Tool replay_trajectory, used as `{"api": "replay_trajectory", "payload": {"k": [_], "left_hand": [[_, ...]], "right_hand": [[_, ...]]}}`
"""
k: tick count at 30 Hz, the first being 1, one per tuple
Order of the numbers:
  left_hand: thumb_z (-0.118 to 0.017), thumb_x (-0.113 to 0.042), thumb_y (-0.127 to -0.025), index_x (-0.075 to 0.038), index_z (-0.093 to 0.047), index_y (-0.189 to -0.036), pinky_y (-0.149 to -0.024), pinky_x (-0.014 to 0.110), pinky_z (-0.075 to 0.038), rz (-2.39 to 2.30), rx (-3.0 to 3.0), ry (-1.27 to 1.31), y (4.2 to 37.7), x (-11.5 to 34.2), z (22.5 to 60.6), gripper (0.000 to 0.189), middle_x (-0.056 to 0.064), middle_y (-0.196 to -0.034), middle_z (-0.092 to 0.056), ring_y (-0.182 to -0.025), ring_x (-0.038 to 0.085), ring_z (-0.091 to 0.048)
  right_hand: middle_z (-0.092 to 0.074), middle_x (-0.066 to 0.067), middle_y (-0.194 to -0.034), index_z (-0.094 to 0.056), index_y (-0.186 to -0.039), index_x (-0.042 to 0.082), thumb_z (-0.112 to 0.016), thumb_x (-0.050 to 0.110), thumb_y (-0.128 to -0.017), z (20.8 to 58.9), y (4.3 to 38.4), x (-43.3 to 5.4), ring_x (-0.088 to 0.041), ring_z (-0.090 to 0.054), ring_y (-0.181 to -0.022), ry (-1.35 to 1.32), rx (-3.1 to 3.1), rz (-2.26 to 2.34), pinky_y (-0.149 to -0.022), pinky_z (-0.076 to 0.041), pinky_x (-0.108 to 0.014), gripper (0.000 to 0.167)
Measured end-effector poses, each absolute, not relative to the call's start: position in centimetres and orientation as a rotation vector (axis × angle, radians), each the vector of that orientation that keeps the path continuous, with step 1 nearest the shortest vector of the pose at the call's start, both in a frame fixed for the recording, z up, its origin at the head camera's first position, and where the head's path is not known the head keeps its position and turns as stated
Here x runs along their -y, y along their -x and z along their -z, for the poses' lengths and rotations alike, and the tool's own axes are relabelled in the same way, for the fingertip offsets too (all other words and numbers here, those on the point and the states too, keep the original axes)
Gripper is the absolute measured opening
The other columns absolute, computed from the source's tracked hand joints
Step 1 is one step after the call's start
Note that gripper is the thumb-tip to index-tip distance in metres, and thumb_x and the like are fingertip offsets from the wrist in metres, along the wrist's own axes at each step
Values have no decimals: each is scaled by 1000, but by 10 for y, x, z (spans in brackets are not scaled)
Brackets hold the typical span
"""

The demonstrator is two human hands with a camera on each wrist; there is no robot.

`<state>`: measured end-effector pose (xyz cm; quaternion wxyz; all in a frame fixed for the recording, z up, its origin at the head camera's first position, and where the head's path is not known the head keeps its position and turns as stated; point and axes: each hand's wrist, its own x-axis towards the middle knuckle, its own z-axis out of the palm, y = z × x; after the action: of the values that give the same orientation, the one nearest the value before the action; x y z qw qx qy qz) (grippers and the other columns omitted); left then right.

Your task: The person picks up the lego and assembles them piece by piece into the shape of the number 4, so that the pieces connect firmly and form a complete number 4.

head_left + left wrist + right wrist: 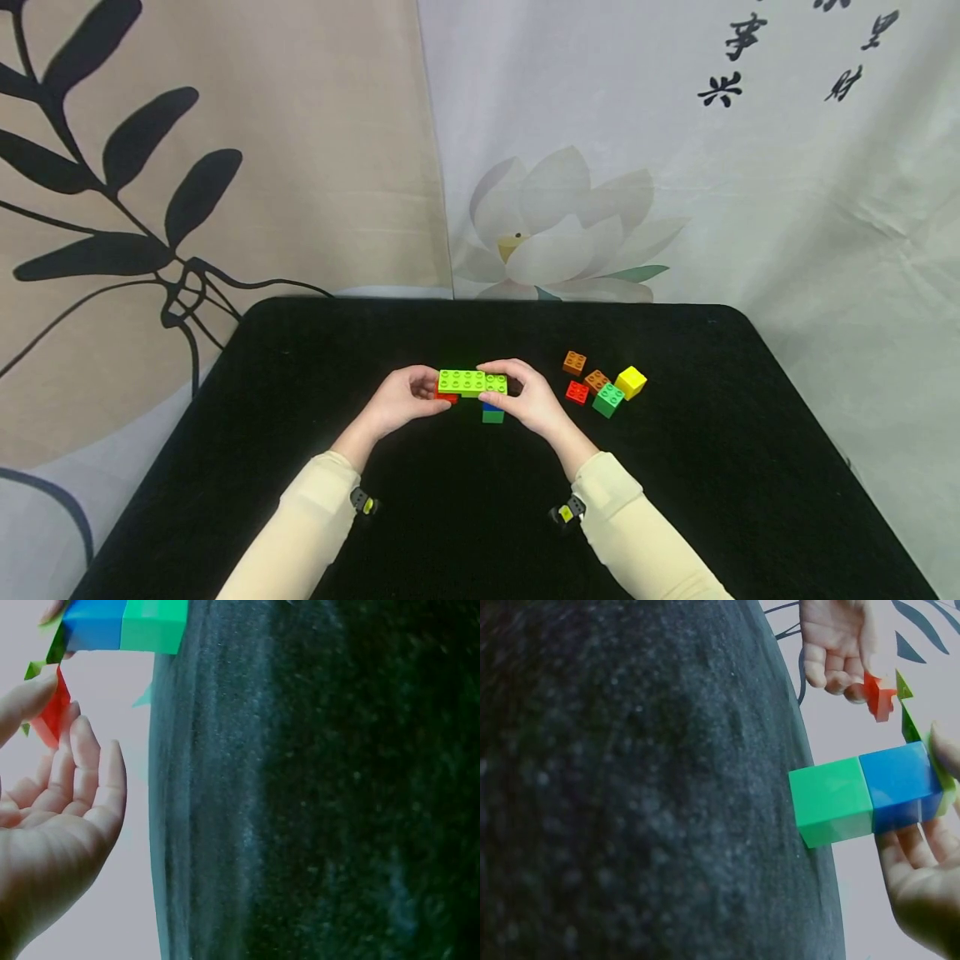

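Observation:
A long lime-green brick (461,382) is held level above the black table between both hands. At its right end is a short lime section (496,383), with a blue brick (900,784) and a green brick (831,801) stacked below. My right hand (534,402) grips this right end between thumb and fingers. My left hand (402,398) pinches a small red brick (54,712) at the underside of the long brick's left end. Whether the red brick is joined to the lime one, I cannot tell.
Right of the hands lie loose bricks on the black table (720,467): two orange-brown ones (574,362), a red one (577,392), a green one (608,400) and a yellow one (632,382). A printed cloth (337,167) hangs behind the table.

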<state>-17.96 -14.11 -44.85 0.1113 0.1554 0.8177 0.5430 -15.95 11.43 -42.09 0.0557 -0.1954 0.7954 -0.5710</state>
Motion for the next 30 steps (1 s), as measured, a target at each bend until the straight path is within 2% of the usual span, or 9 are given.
{"api": "replay_trajectory", "payload": {"k": [5,9,15,22,30], "left_hand": [[-78,-9,-86,-1,-65,-115,-81,34,-56,-1600,-2398,-460,180,140,451,33,9,-102,-68,-92,23,-64],[-77,-8,-86,1,-63,-116,-82,33,-57,-1638,-2346,-458,181,140,454,34,11,-103,-68,-93,25,-65],[-76,-11,-87,3,-59,-121,-87,36,-55,-1715,-2164,-375,181,137,458,41,15,-108,-67,-98,26,-66],[-73,-5,-89,7,-55,-124,-93,36,-53,-1864,-1962,-337,179,133,460,42,23,-117,-65,-102,26,-66],[-73,-2,-88,6,-56,-123,-94,33,-53,-1979,-1907,-270,177,131,460,40,16,-114,-66,-102,24,-66]], "right_hand": [[-59,-15,-123,-63,-126,0,-70,10,-92,421,159,-114,-31,-54,-110,586,-2404,1744,-100,-46,-46,36],[-58,-15,-123,-63,-126,1,-70,10,-93,420,158,-114,-29,-54,-110,572,-2407,1735,-99,-47,-44,35],[-58,-16,-123,-62,-126,-1,-69,9,-93,420,158,-114,-30,-55,-111,584,-2409,1737,-100,-47,-46,35],[-57,-17,-124,-61,-126,0,-69,10,-94,421,159,-114,-31,-54,-113,579,-2409,1738,-102,-46,-48,35],[-58,-16,-124,-61,-126,-1,-68,9,-94,421,157,-114,-30,-54,-112,602,-2422,1742,-102,-45,-49,35]]}}
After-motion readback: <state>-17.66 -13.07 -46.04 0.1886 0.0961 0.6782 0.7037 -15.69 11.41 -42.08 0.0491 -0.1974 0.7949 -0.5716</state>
